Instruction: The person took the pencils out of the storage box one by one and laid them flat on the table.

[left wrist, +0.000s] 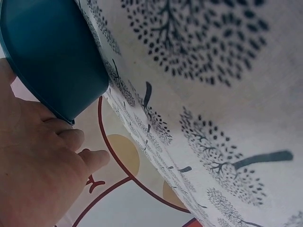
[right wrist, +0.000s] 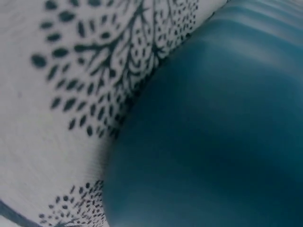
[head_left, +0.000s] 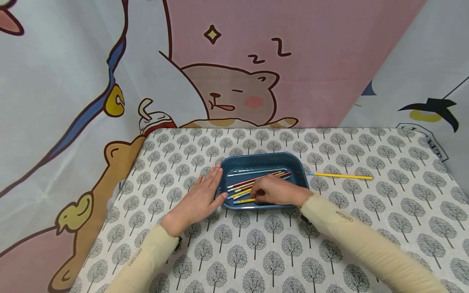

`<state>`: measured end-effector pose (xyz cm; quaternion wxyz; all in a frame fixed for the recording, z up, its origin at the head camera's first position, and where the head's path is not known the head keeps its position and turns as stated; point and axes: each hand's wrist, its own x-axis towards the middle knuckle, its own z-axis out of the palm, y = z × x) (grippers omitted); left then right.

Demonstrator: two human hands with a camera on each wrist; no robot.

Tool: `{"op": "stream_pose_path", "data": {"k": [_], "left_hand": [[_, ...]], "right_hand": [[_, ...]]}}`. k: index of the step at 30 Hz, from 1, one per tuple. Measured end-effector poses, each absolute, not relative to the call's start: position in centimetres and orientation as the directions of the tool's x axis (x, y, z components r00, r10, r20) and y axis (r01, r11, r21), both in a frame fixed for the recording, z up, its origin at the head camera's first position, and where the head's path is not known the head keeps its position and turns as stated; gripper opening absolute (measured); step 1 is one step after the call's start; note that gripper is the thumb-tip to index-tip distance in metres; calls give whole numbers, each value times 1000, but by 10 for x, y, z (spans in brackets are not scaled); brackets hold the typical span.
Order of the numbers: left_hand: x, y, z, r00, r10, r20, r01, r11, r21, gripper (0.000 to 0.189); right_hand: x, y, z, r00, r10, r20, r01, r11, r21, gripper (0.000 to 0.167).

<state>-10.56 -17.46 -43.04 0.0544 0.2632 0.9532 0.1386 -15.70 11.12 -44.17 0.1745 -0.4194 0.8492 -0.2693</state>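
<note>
A dark blue plastic basin [head_left: 264, 207] holds several pencils, yellow, dark red and pale blue-green. The right hand [head_left: 275, 190] reaches inside it, fingers curled down at the near yellow pencil [head_left: 243, 201], which they appear to pinch; the fingertips are partly hidden. At the basin's left end, the left hand [head_left: 199, 198] rests on the rim with its fingers fairly straight. In the left wrist view the left hand [left wrist: 42, 161] touches the basin's edge [left wrist: 61, 61] from outside. Only the basin's outer wall [right wrist: 213, 132] and cloth show in the right wrist view, not the hand.
To the right of the basin, a single yellow pencil [head_left: 342, 176] with a blue end lies on the tablecloth [head_left: 234, 244] printed with trees. Behind the table hangs a cartoon-printed curtain [head_left: 311, 81].
</note>
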Motion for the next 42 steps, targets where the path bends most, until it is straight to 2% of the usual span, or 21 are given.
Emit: {"op": "stream_pose_path", "data": {"k": [22,42], "left_hand": [[-106,-173,-433,-860,509,-27,479,825,300,77],[-106,-176,-432,-848,529,9,505,805,310,69]], "right_hand": [[-153,124,-427,-656,-754,29,-575,474,-667,12],[-137,142,-400,-690,-699,187,-624,444,-643,14]]}}
